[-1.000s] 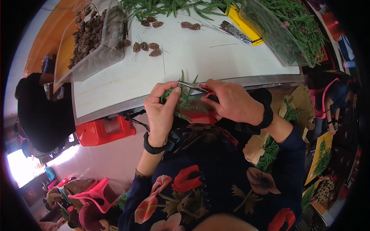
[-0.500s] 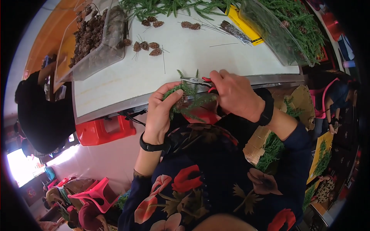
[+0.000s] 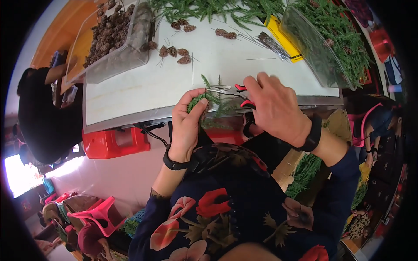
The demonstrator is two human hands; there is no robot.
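My left hand (image 3: 186,119) pinches a green artificial pine sprig (image 3: 198,102) between thumb and fingers, just off the table's near edge. A brownish bit, perhaps a pine cone, shows partly under the thumb. My right hand (image 3: 278,111) grips red-handled pliers (image 3: 237,92), whose handles are spread apart. The metal jaws point left and reach in among the sprig's tips, close to my left fingertips. Whether the jaws bite on a wire cannot be made out. Several pine cones (image 3: 172,51) with thin wires lie on the white table (image 3: 130,93) beyond my hands.
A clear bin of pine cones (image 3: 111,37) stands at the far left, a clear bin of green sprigs (image 3: 324,52) at the far right. Near it lie a yellow packet (image 3: 283,39) and wires (image 3: 273,45). A red stool (image 3: 115,143) stands below the table; people work on both sides.
The pliers' handles have spread wider and my right hand has shifted slightly right. My left hand keeps its pinch on the sprig. The whole view has shifted a little.
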